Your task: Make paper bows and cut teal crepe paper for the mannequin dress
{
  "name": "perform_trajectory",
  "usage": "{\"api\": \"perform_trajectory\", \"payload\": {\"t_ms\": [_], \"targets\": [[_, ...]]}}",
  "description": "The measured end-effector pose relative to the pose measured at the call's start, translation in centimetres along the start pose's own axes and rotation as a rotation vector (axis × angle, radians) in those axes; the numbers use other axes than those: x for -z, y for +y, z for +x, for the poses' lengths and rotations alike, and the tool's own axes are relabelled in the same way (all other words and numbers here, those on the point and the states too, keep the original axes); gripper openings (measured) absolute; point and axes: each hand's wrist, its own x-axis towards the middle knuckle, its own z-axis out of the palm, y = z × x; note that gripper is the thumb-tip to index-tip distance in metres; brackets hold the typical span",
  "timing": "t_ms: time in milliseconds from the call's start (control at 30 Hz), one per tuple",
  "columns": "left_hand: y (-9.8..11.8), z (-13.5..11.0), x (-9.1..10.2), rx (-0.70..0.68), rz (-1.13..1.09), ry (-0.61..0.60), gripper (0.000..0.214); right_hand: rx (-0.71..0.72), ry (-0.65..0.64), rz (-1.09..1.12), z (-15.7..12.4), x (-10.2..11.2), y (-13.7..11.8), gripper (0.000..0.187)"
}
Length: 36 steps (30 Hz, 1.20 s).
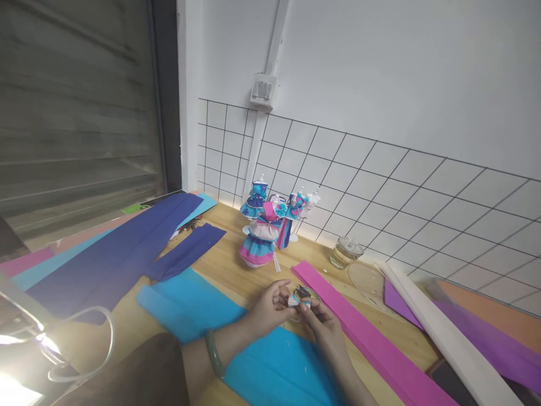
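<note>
Between the fingertips of both hands is a small pleated paper bow, white with light blue edges. My left hand pinches it from the left, its forefinger raised and curved. From the right, my right hand grips its other side between thumb and fingers. Just behind the bow lies a small round dish with dark items in it, partly hidden by my hands. A sheet of bright blue crepe paper is spread under my forearms. A green bangle circles my left wrist.
Miniature mannequins in paper dresses stand at the back. A glass cup is near the wall grid. Pink paper, a white strip and purple paper lie right; dark blue paper lies left, near a bright lamp.
</note>
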Motion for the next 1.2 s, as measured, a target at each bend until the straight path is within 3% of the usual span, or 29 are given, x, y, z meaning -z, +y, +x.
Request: {"api": "perform_trajectory", "payload": {"t_ms": [333, 500, 733, 933, 1200], "targets": [[0.2, 0.4, 0.5, 0.036, -0.131, -0.002, 0.061, -0.059, 0.051, 0.101, -0.2, -0.4, 0.3, 0.026], [0.5, 0.3, 0.4, 0.076, -0.102, 0.011, 0.054, -0.029, 0.012, 0.046, -0.4, -0.5, 0.0, 0.022], [0.5, 0.5, 0.5, 0.074, -0.093, 0.037, 0.051, -0.073, -0.011, 0.077, -0.5, -0.5, 0.0, 0.031], [0.0, 0.4, 0.5, 0.072, -0.059, -0.025, 0.051, -0.062, 0.001, 0.023, -0.7, -0.9, -0.9, 0.029], [-0.5, 0.5, 0.6, 0.056, -0.047, -0.019, 0.057, -0.098, 0.003, 0.039, -0.3, -0.2, 0.5, 0.028]]}}
